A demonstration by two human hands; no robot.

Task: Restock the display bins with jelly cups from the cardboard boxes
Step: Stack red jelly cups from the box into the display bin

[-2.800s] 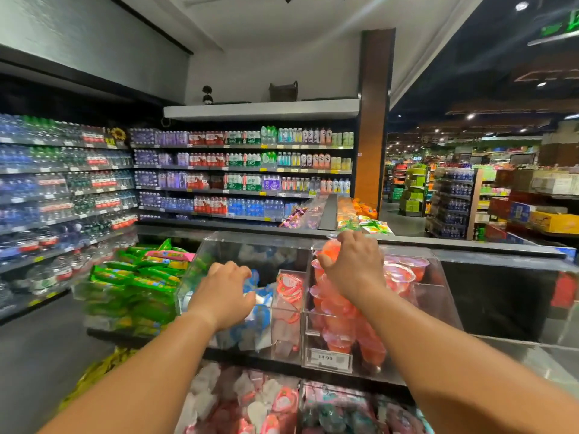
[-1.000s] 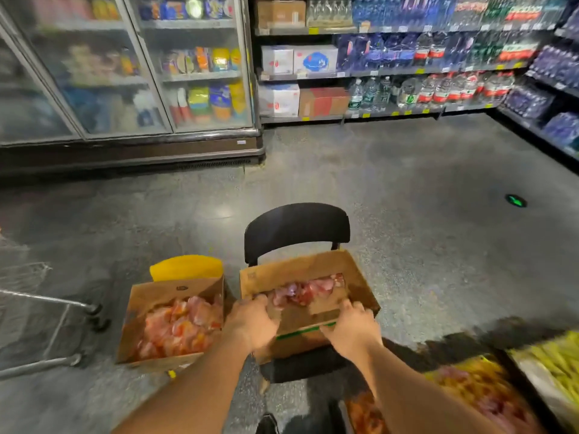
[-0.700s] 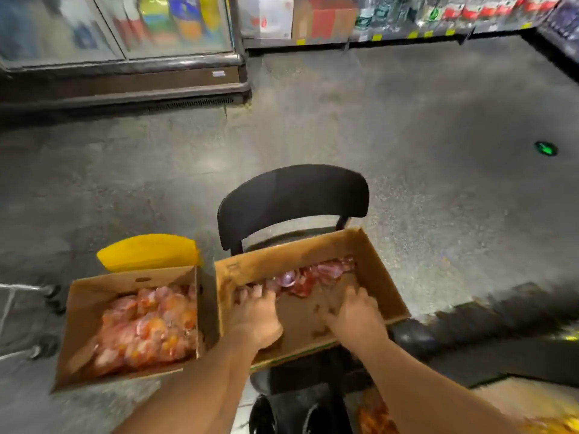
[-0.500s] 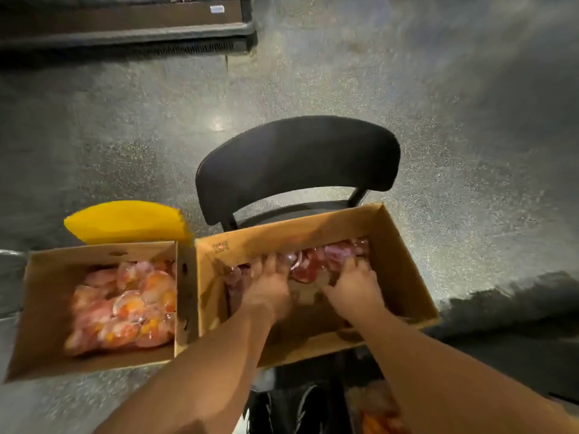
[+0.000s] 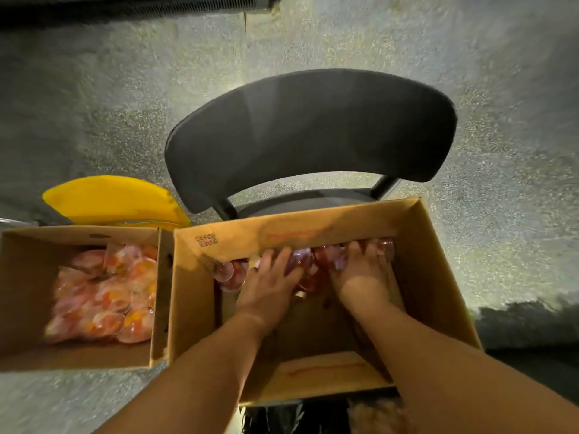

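Chair first: the black one carries the box I am working in, so I would keep my weight off the cardboard walls and lift straight up, since any sideways drag could slide the box on the seat. A second box sits just beside it to the left, in front of a yellow chair, with a good heap of orange cups in it.

In my box the red cups are few and bunched against the far wall, with bare cardboard floor showing nearer me. My left hand lies over the left part of that bunch, fingers fairly straight and spread, pressing on the cups. My right hand is on the right part, fingers bent down among them; whether it has a cup gripped I cannot tell.

I judge the best way is to rake the cups from the far wall and both far corners toward the middle, close both hands round one cluster, and check that nothing hangs loose before lifting clear of the rim.
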